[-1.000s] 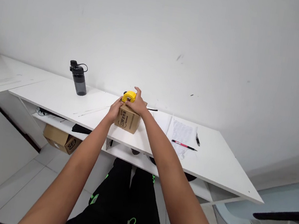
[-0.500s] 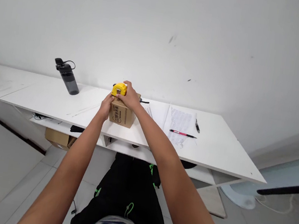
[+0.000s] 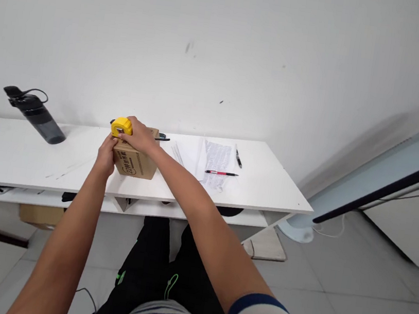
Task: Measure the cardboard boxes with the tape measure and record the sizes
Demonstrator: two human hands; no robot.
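Observation:
A yellow tape measure [image 3: 121, 127] is over the left end of a brown cardboard box [image 3: 136, 164] with dark printing, which stands on the white desk [image 3: 268, 186]. My right hand [image 3: 138, 135] is closed round the tape measure from its right side. At the box's left side is my left hand [image 3: 107, 155], its fingertips just under the tape measure and touching the box's upper left edge. Whether any tape blade is pulled out cannot be seen.
A dark water bottle [image 3: 43, 120] leans in view at the left. Right of the box lie papers [image 3: 217, 158], a red and black pen [image 3: 221, 173] and a black pen [image 3: 238, 158]. A dark item shows behind the box. Below the desktop runs a shelf [image 3: 171, 210].
The view has turned to the right, so the desk, box and hands appear further left. My hands keep much the same place at the box and tape measure.

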